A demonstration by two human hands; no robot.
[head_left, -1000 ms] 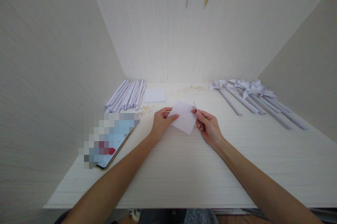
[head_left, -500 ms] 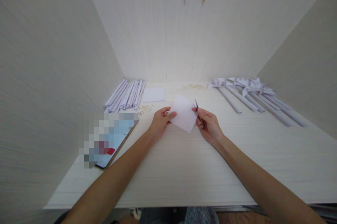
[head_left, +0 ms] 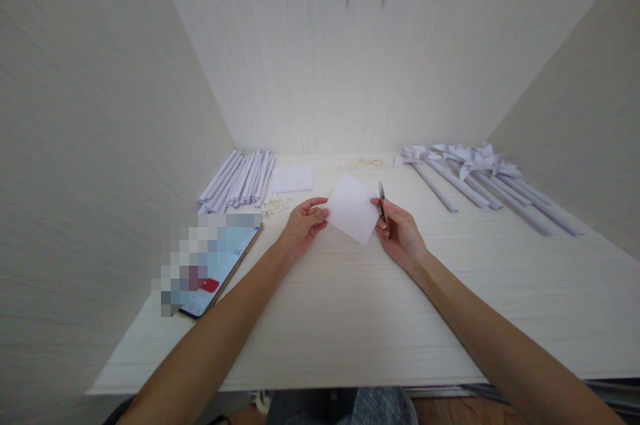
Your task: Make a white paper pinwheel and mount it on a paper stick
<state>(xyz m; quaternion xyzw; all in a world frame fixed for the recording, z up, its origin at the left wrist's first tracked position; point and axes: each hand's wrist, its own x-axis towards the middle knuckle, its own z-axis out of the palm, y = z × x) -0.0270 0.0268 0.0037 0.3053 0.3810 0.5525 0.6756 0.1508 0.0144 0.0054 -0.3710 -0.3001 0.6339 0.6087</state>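
Since the earlier frames, the scissors [head_left: 382, 202] have been turned more upright in the right hand [head_left: 400, 236], and the paper square [head_left: 352, 208] has been raised slightly and carried a little to the far side. The square is held off the desk [head_left: 350, 318], between the two hands, near the middle of the scene. Its left corner is pinched by the closed fingers of the left hand [head_left: 303, 225]; its right edge is met by the right hand, which is closed around the scissors, their blades shown nearly shut and pointing to the far side.

At far left, a bundle of rolled paper sticks [head_left: 240, 180] is laid, with a stack of paper squares [head_left: 293, 179] just to its right and small pins [head_left: 275, 204] scattered near it. At far right, finished pinwheels [head_left: 475, 172] are laid in a row. A phone [head_left: 220, 265] lies at near left.

For a clean cut, as judged from this view, the sheet is best kept taut by the left pinch, the blades opened only at the chosen corner, and the cut line aimed toward the centre and stopped short of it.
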